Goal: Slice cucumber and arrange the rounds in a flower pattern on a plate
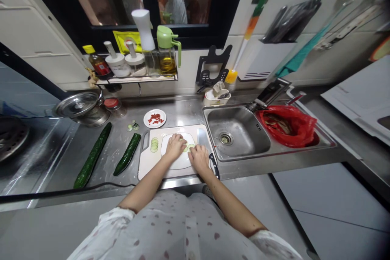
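Note:
A white plate [172, 164] lies on the cutting board [149, 164]. Over the plate, my left hand [175, 146] has its fingers closed on a cucumber slice at its right side. My right hand [199, 157] bends its fingers at another cucumber slice [191, 146], seemingly gripping its edge; the fingertips are partly hidden. Left of the plate, a short overlapping stack of cucumber slices [154, 145] rests on the board. Along the board's right side lies a kitchen knife [202, 138], its black handle towards me beside my right wrist.
Left of the board lie a cut cucumber [128, 154] and a longer cucumber [93, 156]. Behind are cucumber ends [133, 126] and a small plate [146, 123] of chopped red pieces. The sink [243, 130] and a red plastic bag [300, 124] are right; a lidded pot [81, 107] stands back left.

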